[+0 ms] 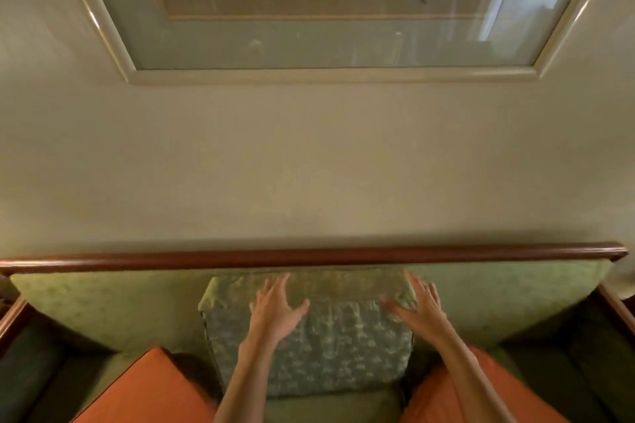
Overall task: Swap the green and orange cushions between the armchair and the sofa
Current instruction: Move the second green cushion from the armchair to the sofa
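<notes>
Hands spread wide, the person leaned over the sofa [103, 299] at the bottom of the frame. The green cushion [309, 350] stood upright in the lower centre, propped against the sofa's green backrest just under the dark wooden rail [309, 256]. The left hand [275, 311] lay flat on the cushion's upper front, fingers straight and fanned toward its top edge, its grip open and closed on nothing. The right hand [417, 307] lay at the cushion's upper right corner, fingers likewise straight and apart, blurred at the tips, its grip open too. One orange cushion [147, 391] sat on the seat at lower left, just beside the green one, and a second orange cushion [443, 398] sat at lower right, partly behind the right forearm. Dark cushions filled both far corners of the sofa. Above, on the pale wall [309, 165], hung a framed picture [326, 45] of thin bird legs, across the top of the frame.
</notes>
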